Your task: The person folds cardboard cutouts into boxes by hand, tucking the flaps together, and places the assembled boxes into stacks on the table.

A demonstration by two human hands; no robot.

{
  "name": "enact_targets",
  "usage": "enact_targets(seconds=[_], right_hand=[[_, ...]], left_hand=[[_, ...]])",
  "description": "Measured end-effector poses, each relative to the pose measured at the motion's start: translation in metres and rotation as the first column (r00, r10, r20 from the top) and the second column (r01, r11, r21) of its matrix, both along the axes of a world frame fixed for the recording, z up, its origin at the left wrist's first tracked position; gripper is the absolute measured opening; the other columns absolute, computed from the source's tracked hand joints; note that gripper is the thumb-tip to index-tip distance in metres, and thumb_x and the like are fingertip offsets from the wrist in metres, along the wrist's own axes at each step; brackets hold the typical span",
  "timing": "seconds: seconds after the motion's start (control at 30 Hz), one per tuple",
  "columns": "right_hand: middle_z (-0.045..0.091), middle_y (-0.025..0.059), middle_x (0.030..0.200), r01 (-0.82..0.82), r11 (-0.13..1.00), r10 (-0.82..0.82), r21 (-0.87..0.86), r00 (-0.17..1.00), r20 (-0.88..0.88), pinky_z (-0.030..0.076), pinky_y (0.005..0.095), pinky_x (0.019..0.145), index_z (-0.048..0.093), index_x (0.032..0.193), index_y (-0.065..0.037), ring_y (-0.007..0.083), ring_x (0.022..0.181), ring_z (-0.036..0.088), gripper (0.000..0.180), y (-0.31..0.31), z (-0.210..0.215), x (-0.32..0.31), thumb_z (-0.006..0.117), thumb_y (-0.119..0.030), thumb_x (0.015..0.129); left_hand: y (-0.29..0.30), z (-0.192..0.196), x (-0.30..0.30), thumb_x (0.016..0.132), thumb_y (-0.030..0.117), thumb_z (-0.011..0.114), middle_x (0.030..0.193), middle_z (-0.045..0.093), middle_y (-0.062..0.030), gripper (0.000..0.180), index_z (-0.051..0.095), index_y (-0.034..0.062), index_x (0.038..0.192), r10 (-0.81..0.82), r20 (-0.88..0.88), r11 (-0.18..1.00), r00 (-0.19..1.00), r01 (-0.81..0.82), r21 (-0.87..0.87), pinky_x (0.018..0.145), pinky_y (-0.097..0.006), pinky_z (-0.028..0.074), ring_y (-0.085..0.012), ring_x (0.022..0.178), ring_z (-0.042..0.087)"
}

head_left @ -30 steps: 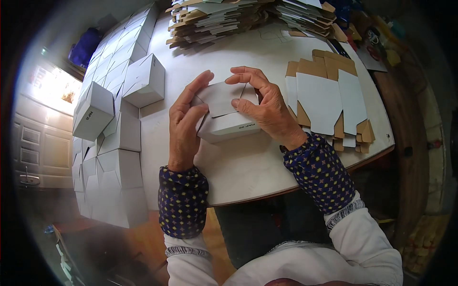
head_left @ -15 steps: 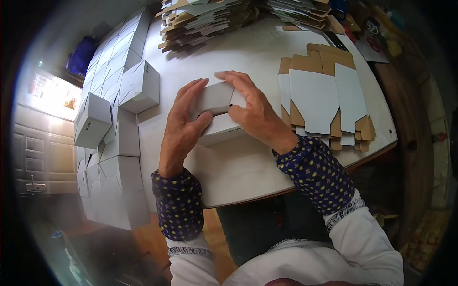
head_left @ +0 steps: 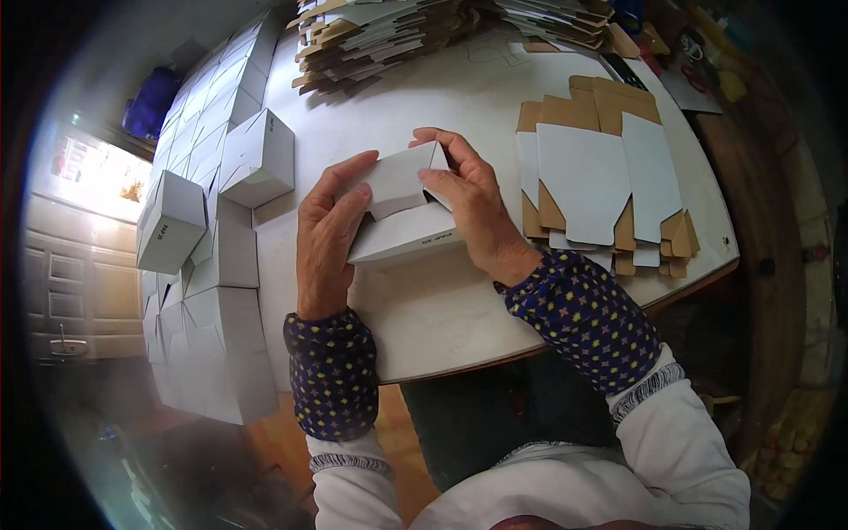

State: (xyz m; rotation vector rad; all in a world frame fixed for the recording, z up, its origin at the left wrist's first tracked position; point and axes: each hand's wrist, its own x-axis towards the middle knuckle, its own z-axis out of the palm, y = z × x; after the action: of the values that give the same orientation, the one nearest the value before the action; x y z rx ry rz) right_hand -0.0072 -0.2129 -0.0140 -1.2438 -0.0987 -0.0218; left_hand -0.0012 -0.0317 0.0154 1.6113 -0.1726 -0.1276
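Observation:
A white cardboard box (head_left: 405,231) stands between my hands at the middle of the table, its near face marked with small dark print. One top flap of it lies part-way folded, with a dark gap showing beside the flap's right corner. My left hand (head_left: 329,231) grips the box's left side, thumb on the flap's left edge. Around the right side wraps my right hand (head_left: 480,201), fingers behind the far corner and thumb pressed on the flap. Both forearms wear dark patterned sleeve covers.
Rows of finished white boxes (head_left: 223,318) line the left side, with a loose box (head_left: 258,159) beside them on the table (head_left: 442,327). Flat unfolded cartons (head_left: 580,185) lie at the right. Tall stacks of flattened cartons (head_left: 380,44) stand along the far edge.
The box has tilted and its top now shows more openly toward me. Both thumbs have shifted apart and upward on the flap; my left fingers have drawn closer together.

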Motion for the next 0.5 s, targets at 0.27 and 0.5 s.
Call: enact_targets(seconds=[0.27,0.5], right_hand=[[0.054,0.0111,0.139,-0.113,0.983,0.1,-0.144,0.991,-0.093,0.039,0.0286,0.1,0.051,0.144,-0.009,0.0209,0.113,0.051,0.052,-0.011,0.012,-0.001,0.052,-0.012,0.093],[0.045,0.0137,0.147,-0.01,0.984,0.017,-0.176,0.999,0.037,0.038,0.0301,0.102,0.043,0.152,-0.014,0.0226,0.118,0.049,0.064,-0.001,0.009,-0.003,0.055,-0.011,0.09]], left_hand=[[0.0,-0.005,0.005,0.085,0.008,0.067,0.142,0.053,-0.0177,0.068,0.048,0.0075,0.151,-0.02,-0.006,1.0,1.0,0.02,0.0,0.108,-0.036,0.045,-0.0313,0.125,0.054],[0.005,-0.033,0.006,0.093,0.026,0.065,0.151,0.046,-0.0191,0.071,0.04,0.0099,0.157,-0.035,0.562,0.986,0.827,-0.064,0.157,0.114,-0.039,0.039,-0.0367,0.134,0.048]])
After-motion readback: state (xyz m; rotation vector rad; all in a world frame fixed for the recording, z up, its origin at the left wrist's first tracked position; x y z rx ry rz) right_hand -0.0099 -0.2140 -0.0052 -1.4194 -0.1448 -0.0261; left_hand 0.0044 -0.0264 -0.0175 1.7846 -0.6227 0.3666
